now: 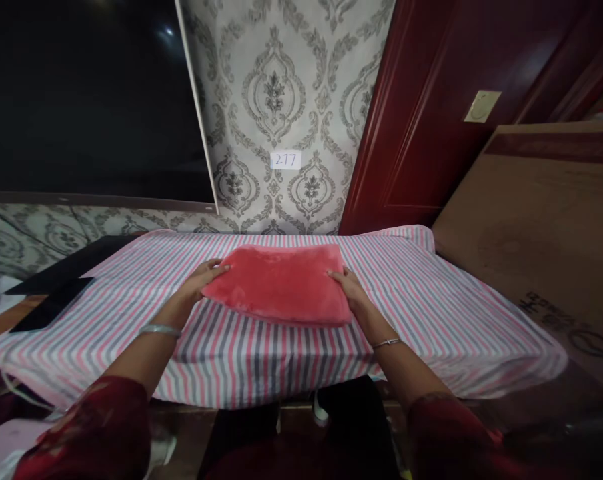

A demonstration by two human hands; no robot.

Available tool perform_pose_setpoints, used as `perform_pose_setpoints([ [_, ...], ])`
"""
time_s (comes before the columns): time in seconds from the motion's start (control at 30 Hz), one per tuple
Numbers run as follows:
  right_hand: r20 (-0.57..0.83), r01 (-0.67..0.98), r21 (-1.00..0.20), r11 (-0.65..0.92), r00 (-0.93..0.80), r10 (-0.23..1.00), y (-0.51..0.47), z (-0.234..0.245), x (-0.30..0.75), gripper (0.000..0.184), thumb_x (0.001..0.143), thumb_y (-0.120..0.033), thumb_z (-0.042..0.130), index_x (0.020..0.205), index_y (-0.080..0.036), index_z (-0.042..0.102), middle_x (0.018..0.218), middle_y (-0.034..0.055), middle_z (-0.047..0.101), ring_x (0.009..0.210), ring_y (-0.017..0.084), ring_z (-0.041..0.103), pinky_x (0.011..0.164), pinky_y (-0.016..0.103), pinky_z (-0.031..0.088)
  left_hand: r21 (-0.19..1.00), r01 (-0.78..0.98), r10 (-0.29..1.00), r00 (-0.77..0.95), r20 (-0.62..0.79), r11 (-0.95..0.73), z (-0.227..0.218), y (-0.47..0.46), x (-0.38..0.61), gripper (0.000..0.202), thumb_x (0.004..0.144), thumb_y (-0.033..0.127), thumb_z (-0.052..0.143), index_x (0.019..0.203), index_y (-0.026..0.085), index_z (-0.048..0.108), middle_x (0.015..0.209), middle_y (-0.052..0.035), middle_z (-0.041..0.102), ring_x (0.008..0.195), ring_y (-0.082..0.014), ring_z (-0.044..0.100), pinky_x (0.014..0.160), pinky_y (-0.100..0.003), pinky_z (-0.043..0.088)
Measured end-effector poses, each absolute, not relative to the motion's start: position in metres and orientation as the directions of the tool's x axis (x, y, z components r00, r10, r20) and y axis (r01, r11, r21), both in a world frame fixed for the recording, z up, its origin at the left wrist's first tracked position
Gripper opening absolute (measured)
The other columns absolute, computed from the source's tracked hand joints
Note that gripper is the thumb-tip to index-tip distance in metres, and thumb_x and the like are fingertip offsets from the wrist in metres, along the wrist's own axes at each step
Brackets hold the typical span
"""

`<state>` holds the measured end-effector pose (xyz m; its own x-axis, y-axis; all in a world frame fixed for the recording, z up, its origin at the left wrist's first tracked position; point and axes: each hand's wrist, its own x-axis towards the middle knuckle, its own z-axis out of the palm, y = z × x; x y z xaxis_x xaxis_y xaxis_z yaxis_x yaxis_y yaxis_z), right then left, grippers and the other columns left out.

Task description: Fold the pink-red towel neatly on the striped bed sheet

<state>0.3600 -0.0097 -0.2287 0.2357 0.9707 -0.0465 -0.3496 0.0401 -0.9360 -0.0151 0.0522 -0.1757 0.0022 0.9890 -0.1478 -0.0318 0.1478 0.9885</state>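
Observation:
A folded red plush cloth (281, 283), roughly rectangular with a pale pink edge, is at the middle of a striped cloth (221, 363) in pink, grey and white. My left hand (204, 277) grips the red cloth at its left end, thumb on top and fingers partly hidden beneath. At the opposite end, my right hand (349, 288) holds it the same way, its thumb lying over the top face. Whether the red cloth rests on the striped cloth or is lifted slightly, I cannot tell.
A large cardboard box (536, 240) stands on the right. A dark screen (91, 100) fills the upper left, above a flat black object (54, 303). Behind are patterned wallpaper, a paper label (285, 159) marked 277 and a dark red door (421, 113).

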Motion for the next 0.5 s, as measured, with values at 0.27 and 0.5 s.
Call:
perform_pose_setpoints([
  [0.27, -0.089, -0.315, -0.949, -0.014, 0.228, 0.97, -0.033, -0.26, 0.369, 0.045, 0.062, -0.029, 0.08, 0.102, -0.018, 0.063, 0.088, 0.0083, 0.077, 0.085, 0.029, 0.074, 0.076, 0.039, 0.061, 0.96, -0.015, 0.955, -0.101, -0.278, 0.278, -0.212, -0.005, -0.028, 0.041, 0.068, 0.017, 0.088, 0.101, 0.016, 0.066, 0.082, -0.0083, 0.075, 0.067, -0.0205, 0.073, 0.058, -0.025, 0.058],
  [0.5, -0.096, -0.333, -0.943, -0.02, 0.212, 0.973, -0.031, -0.275, 0.37, 0.041, 0.066, -0.033, 0.08, 0.1, -0.017, 0.063, 0.098, 0.0132, 0.076, 0.095, 0.032, 0.073, 0.085, 0.043, 0.059, 0.913, -0.178, 0.93, 0.046, -0.366, 0.368, -0.203, -0.001, -0.023, 0.028, 0.074, 0.017, 0.081, 0.099, 0.014, 0.07, 0.084, -0.0103, 0.076, 0.068, -0.0238, 0.074, 0.059, -0.029, 0.06],
])
